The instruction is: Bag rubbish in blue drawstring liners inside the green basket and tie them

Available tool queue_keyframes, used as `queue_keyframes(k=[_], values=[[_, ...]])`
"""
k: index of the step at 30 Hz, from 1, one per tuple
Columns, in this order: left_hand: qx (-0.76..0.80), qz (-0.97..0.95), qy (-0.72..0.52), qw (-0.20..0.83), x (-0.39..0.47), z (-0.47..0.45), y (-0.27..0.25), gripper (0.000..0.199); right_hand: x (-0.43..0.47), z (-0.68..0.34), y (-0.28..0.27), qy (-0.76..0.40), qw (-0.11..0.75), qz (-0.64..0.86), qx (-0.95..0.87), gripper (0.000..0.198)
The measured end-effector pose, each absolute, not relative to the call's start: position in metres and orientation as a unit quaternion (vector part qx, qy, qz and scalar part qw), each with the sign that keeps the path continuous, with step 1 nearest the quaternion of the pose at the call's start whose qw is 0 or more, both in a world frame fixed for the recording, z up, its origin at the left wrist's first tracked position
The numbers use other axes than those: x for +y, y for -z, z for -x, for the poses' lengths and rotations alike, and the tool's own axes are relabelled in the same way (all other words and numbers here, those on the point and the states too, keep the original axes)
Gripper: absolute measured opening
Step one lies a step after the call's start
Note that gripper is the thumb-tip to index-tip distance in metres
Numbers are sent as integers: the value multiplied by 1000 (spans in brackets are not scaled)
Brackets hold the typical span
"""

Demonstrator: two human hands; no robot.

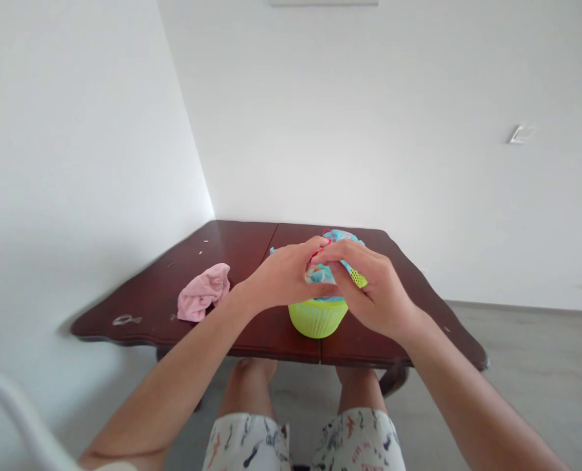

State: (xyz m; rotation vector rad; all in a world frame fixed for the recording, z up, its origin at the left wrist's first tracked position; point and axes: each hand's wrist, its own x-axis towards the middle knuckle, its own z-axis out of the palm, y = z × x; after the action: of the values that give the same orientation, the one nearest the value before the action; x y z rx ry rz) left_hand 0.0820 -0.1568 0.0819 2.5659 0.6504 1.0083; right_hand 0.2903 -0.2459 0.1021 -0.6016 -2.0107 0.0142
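A yellow-green plastic basket [317, 320] with perforated walls stands near the front edge of the dark wood table, holding a light blue plastic bag or cloth [340, 235] that bulges over its far rim. Above the basket, my left hand [291, 271] and my right hand [372, 281] meet at the fingertips. Thin red cord [317, 253] shows between them, and both hands are closed on it in a pinch. My hands hide much of the basket's rim and the blue material. A crumpled pink cloth [203, 292] lies to the left of my left hand.
The dark wood table [251, 327] has a shaped front edge and a centre seam. At its left front lies a small clear or silvery object [126, 320], with tiny white scraps farther back. White walls stand behind and to the left. My knees are beneath the table's front edge.
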Motion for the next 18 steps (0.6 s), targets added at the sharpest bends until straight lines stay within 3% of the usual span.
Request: queue_keyframes(k=[2, 3, 6, 8, 12, 16, 18], values=[[197, -902, -360, 134, -155, -89, -75, 7, -248, -284, -102, 54, 452, 246, -856, 32], [186, -901, -368, 132, -154, -91, -72, 6, -248, -281, -102, 89, 431, 250, -862, 29], [167, -895, -368, 188, -153, -93, -71, 26, -244, -281, -97, 163, 412, 255, -859, 25], [152, -891, -341, 256, -155, -90, -75, 42, -237, -287, -89, 165, 462, 254, -834, 27], [147, -859, -331, 363, -158, -85, -78, 52, -216, -303, -64, 72, 577, 319, -748, 29], [135, -844, -340, 392, -153, -87, -68, 48, -202, -307, -46, -81, 548, 342, -759, 22], [141, -843, -339, 394, -152, -88, -65, 46, -199, -305, -41, -143, 552, 335, -750, 27]])
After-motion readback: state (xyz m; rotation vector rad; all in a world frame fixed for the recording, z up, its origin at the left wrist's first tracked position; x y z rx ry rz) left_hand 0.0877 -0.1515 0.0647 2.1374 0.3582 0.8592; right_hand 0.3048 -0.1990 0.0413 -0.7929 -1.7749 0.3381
